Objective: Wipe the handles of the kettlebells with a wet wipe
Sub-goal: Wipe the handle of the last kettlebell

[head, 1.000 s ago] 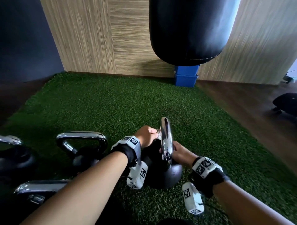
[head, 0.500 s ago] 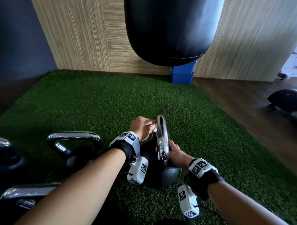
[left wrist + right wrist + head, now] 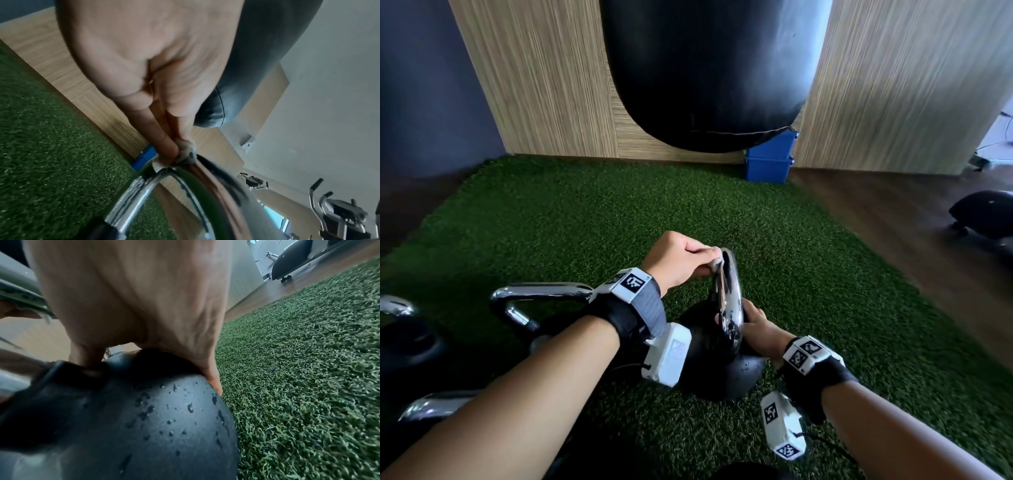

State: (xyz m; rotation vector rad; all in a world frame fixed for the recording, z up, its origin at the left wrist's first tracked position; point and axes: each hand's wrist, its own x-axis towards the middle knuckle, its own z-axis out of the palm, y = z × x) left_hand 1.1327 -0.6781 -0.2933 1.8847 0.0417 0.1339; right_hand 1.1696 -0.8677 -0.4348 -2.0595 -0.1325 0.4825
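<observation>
A black kettlebell [image 3: 726,377] stands on the green turf, its chrome handle [image 3: 729,298] seen edge-on. My left hand [image 3: 681,260] pinches a small crumpled wet wipe [image 3: 717,262] against the far top of that handle. In the left wrist view the wipe [image 3: 185,154] sits bunched under the fingertips at the bend of the handle [image 3: 144,191]. My right hand [image 3: 753,325] grips the kettlebell low on the right, by the handle's base. The right wrist view has the palm [image 3: 144,296] over the ball [image 3: 154,418], which is dotted with water drops.
More kettlebells stand at the left: one with a chrome handle [image 3: 541,298], another [image 3: 400,325] at the edge, a third handle [image 3: 438,407] lower. A black punch bag [image 3: 709,68] hangs ahead over a blue box [image 3: 768,161]. Dark gym equipment [image 3: 986,216] stands on the wooden floor at right.
My left hand has slid the wipe a little up the handle toward its top. The right hand stays on the kettlebell. The head view has shifted slightly.
</observation>
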